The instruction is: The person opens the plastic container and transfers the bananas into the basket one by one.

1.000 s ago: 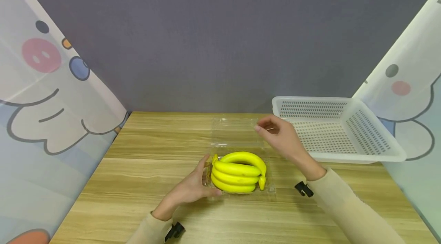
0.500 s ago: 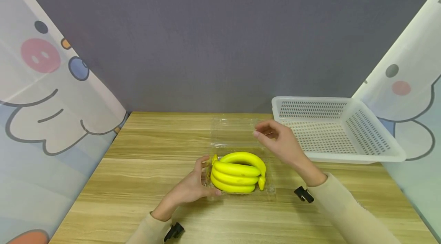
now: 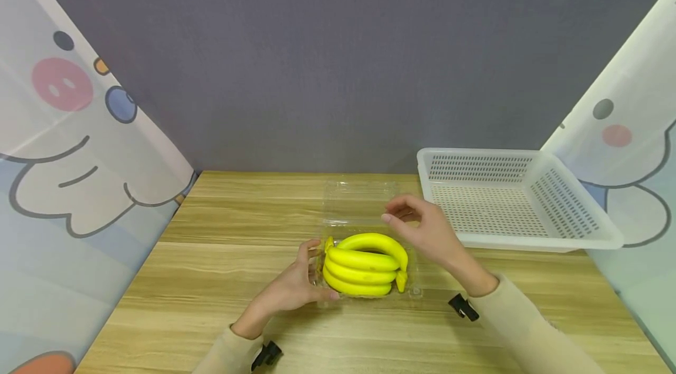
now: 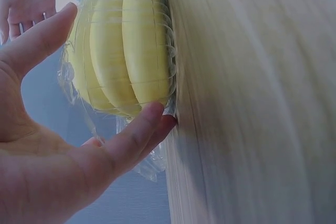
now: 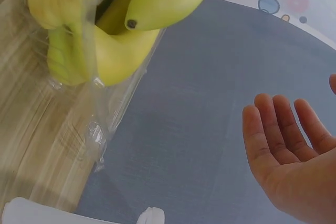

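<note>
Several yellow bananas (image 3: 361, 274) lie in a clear plastic clamshell box (image 3: 415, 292) on the wooden table. The box's lid (image 3: 356, 202) is folded back, away from the person. At the box's left end is my left hand (image 3: 290, 287), thumb at the near corner and fingers along the side. The left wrist view shows those fingers (image 4: 137, 132) loosely extended beside the lower wall. My right hand (image 3: 425, 230) hovers over the box's far right side, fingers gently bent and nothing in them. In the right wrist view its palm (image 5: 302, 179) faces the bananas.
A white perforated plastic basket (image 3: 533, 241) stands at the back right, close to the right hand. A grey wall (image 3: 338, 68) rises behind the table (image 3: 222, 256). Printed cartoon curtains (image 3: 63, 186) flank both sides.
My right hand has drawn back slightly toward the person and lower, from beside the lid's right edge toward the bananas. The left hand, box and bananas have stayed in place.
</note>
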A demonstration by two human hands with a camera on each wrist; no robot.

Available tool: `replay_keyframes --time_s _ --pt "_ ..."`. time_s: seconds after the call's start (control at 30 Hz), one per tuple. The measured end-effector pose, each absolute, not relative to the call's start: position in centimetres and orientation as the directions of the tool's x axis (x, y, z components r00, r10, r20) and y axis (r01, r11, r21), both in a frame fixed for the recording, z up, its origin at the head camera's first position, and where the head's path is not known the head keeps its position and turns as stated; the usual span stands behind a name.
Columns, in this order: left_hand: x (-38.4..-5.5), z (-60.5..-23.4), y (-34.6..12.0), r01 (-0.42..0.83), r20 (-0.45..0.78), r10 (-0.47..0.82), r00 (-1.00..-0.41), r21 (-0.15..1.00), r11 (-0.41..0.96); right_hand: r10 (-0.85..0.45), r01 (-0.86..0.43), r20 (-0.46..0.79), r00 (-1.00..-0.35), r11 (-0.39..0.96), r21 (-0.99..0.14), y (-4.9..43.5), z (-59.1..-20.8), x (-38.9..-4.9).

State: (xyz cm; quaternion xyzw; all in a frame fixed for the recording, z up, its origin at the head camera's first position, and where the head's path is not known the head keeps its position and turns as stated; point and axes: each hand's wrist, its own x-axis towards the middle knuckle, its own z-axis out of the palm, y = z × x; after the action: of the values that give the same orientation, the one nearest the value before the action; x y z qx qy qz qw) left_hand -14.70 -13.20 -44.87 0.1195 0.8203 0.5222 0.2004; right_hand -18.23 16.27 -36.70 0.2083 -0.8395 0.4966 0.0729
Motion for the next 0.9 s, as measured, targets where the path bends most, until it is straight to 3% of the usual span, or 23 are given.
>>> replay_keyframes --time_s 0.67,0.9 --pt "-14.7 -44.9 -13.1 0.015 -0.186 0.412 -0.892 0.899 0.438 -0.37 -0.53 0.395 -0.841 0.414 -0.74 15.4 -38.1 -17.5" --pt "-14.7 -44.9 -13.1 0.002 -0.194 0.413 -0.89 0.904 0.428 -0.388 -0.531 0.371 -0.844 0.497 -0.687 15.1 -38.7 -16.9"
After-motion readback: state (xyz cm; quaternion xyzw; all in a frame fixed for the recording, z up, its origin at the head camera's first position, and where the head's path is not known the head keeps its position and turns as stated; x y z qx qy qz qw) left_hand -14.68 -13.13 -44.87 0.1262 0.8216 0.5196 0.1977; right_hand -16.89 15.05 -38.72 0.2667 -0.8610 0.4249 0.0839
